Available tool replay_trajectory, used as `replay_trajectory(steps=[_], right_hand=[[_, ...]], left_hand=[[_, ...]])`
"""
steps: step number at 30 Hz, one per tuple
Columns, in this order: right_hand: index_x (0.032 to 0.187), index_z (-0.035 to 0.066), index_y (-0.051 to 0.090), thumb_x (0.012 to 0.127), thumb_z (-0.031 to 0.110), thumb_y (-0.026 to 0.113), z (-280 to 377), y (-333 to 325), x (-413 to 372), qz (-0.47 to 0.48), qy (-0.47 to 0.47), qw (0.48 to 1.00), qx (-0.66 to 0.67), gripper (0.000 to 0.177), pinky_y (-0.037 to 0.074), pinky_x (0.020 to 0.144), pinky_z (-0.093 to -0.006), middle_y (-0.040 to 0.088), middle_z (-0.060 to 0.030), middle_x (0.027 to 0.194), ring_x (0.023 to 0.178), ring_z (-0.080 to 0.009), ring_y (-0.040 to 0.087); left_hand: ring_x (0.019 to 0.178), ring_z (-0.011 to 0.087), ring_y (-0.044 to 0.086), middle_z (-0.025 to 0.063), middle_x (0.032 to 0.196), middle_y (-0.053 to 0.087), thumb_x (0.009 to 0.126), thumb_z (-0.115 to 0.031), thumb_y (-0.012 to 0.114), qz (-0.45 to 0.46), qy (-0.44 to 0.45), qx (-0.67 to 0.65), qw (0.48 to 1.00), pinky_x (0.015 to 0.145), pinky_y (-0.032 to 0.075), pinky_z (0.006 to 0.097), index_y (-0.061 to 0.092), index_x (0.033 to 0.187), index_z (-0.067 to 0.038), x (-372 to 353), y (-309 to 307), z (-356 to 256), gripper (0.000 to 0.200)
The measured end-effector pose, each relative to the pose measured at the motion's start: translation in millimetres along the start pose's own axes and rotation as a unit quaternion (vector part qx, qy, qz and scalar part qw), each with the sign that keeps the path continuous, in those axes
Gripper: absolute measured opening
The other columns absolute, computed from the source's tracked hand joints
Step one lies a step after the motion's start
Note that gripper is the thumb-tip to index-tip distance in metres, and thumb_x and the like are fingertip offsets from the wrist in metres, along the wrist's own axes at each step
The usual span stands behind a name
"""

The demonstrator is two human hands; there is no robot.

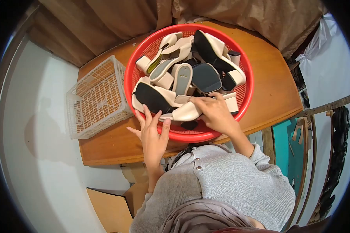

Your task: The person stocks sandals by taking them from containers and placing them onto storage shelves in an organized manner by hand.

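Cream sandal [184,112] is gripped by the right hand [216,112], fingers curled over it, at the near edge of the red basket [249,83] of shoes; the left hand [153,134] is laid alongside, fingers spread.

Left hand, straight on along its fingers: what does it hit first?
Probably the black-soled cream sandal at the near edge of the red basket. Fingertips of the left hand look nearly on it; depth unclear.

Shoe wkshop: sandals [182,77] in basket [198,136].
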State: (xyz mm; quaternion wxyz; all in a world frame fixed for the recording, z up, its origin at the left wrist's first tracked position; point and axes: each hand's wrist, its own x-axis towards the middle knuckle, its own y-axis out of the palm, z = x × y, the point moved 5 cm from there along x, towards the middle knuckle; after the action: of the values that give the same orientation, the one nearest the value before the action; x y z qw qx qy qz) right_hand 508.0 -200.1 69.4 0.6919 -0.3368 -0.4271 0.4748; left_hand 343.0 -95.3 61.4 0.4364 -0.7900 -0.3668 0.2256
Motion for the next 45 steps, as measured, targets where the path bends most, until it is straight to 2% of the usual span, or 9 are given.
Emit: replay_trajectory(steps=[3,6,10,14,19,24,27,37,45], right_hand=[[0.115,0.007,0.049,0.060,-0.001,0.063,-3,-16,-5,-0.015,0.016,0.995,0.093,0.057,0.037,0.087,-0.0381,0.063,-0.0113,0.097,0.093,-0.0264,0.059],[0.115,0.006,0.047,0.062,0.004,0.066,-14,-34,-1,-0.107,0.041,0.988,0.102,0.056,0.042,0.076,-0.0396,0.062,-0.0145,0.080,0.078,-0.0302,0.061],[0.124,0.006,0.040,0.070,0.009,0.064,-4,-58,9,-0.236,0.064,0.963,0.112,0.059,0.046,0.059,-0.0428,0.060,-0.0169,0.067,0.060,-0.0351,0.059],[0.135,0.002,0.029,0.075,0.003,0.056,23,-32,13,-0.117,-0.095,0.981,0.121,0.066,0.044,0.086,-0.0430,0.054,-0.0293,0.105,0.102,-0.0397,0.054],[0.124,0.003,0.051,0.080,0.003,0.053,-6,-43,1,0.143,-0.015,0.914,0.378,0.043,0.040,0.097,-0.0345,0.053,-0.0253,0.118,0.113,-0.0350,0.051],[0.121,-0.005,0.047,0.082,0.018,0.058,-104,-70,8,-0.234,0.068,0.963,0.115,0.047,0.036,0.099,-0.0400,0.047,-0.0245,0.127,0.120,-0.0370,0.044],[0.130,-0.002,0.039,0.082,0.028,0.059,-138,-45,17,-0.080,0.241,0.965,0.069,0.060,0.035,0.099,-0.0427,0.044,-0.0260,0.129,0.120,-0.0391,0.042],[0.127,0.010,0.047,0.080,0.006,0.059,-149,-30,6,-0.081,0.228,0.811,0.533,0.049,0.038,0.093,-0.0282,0.053,-0.0064,0.119,0.110,-0.0164,0.048],[0.112,0.013,0.057,0.066,0.003,0.063,-22,-37,-19,-0.169,0.024,0.985,-0.007,0.048,0.037,0.096,-0.0433,0.045,-0.0152,0.131,0.115,-0.0384,0.043]], left_hand=[[0.136,0.0398,0.014,0.0239,0.146,0.015,0.087,-0.040,0.054,-0.006,0.024,-0.026,0.999,0.102,-0.004,0.0624,0.032,0.136,-0.001,-3,16,-21,0.066],[0.137,0.0347,0.013,0.0232,0.148,0.008,0.076,-0.017,0.069,-0.154,0.109,-0.458,0.869,0.109,0.013,0.0431,-0.014,0.141,-0.006,-5,9,-40,0.106],[0.136,0.0318,0.017,0.0208,0.147,0.012,0.077,-0.026,0.070,0.008,0.182,-0.583,0.791,0.110,0.015,0.0396,-0.010,0.142,-0.007,7,43,-76,0.105],[0.124,0.0197,0.037,0.0091,0.137,0.035,0.092,-0.028,0.052,0.010,-0.015,-0.814,0.581,0.103,0.033,0.0344,0.023,0.138,-0.008,34,79,-68,0.058],[0.106,0.0227,0.053,0.0120,0.125,0.047,0.093,-0.045,0.041,0.003,0.007,-0.805,0.593,0.092,0.042,0.0361,0.032,0.133,-0.005,42,65,-53,0.057],[0.089,0.0246,0.060,0.0173,0.108,0.057,0.086,-0.068,0.023,-0.022,-0.041,-0.796,0.603,0.073,0.052,0.0360,0.034,0.130,0.003,37,57,-48,0.084],[0.088,0.0259,0.060,0.0194,0.121,0.051,0.087,-0.067,0.023,0.062,0.012,-0.839,0.540,0.069,0.054,0.0345,0.031,0.134,0.001,32,65,-44,0.083],[0.089,0.0245,0.061,0.0188,0.108,0.057,0.090,-0.060,0.028,0.097,-0.017,-0.791,0.604,0.074,0.053,0.0345,0.040,0.124,0.004,27,69,-52,0.073],[0.100,0.0270,0.059,0.0156,0.111,0.057,0.091,-0.029,0.053,0.035,-0.035,-0.727,0.685,0.086,0.050,0.0369,0.039,0.125,0.003,20,82,-50,0.050]])
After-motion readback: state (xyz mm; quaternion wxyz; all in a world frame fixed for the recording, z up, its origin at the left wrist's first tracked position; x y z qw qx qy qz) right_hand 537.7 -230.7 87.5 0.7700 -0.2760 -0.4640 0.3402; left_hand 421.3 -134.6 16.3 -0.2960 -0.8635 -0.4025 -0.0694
